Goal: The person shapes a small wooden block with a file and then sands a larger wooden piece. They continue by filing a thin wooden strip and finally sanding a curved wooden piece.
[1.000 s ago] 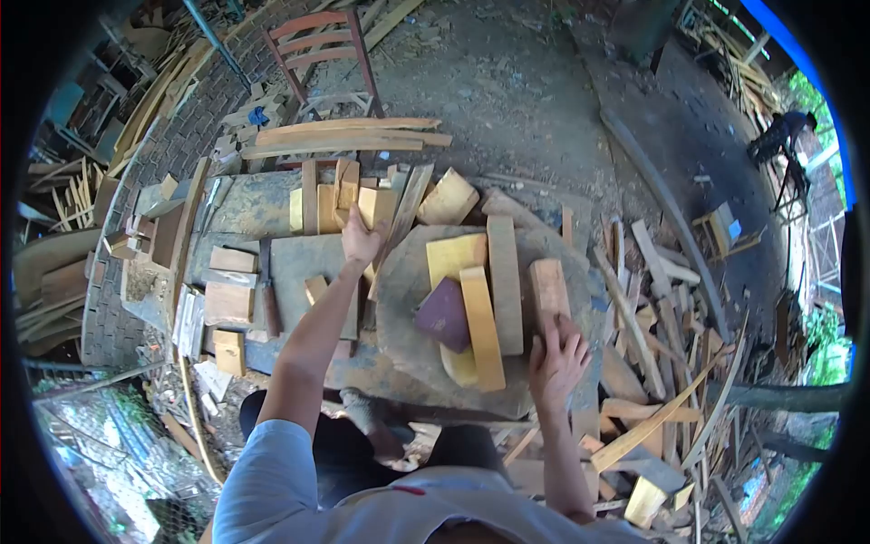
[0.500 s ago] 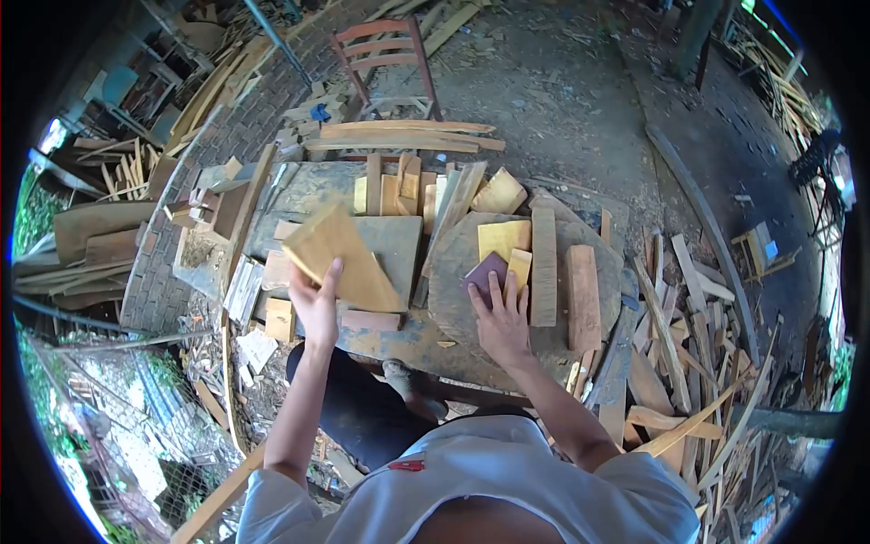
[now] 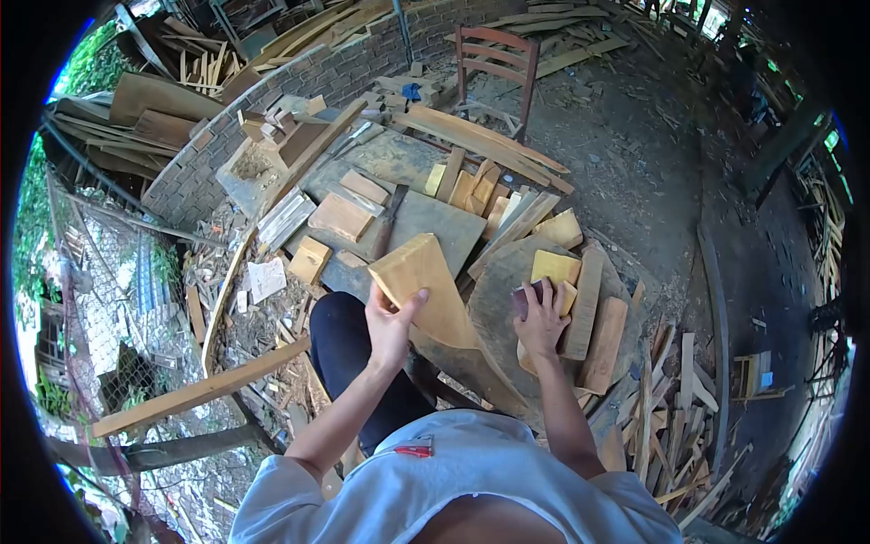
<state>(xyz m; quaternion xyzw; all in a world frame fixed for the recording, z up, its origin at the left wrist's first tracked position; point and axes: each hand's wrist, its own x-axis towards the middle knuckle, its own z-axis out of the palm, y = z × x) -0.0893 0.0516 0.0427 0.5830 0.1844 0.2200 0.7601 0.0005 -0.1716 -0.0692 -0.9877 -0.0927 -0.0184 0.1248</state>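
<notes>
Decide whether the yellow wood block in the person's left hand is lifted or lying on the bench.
Lifted: the left hand grips the yellow wood block at its lower edge, tilted above the bench.

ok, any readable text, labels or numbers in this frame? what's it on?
None readable.
Red mark on the white shirt: too small and blurred to read.
Pale paper scrap on the ground: no legible print.
Wood block in the left hand and purple block under the right hand: no markings visible.

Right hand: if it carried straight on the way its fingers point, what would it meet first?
The right hand already rests on the purple block; just beyond lies the yellow wood piece, probably next, though depth is unclear.
</notes>
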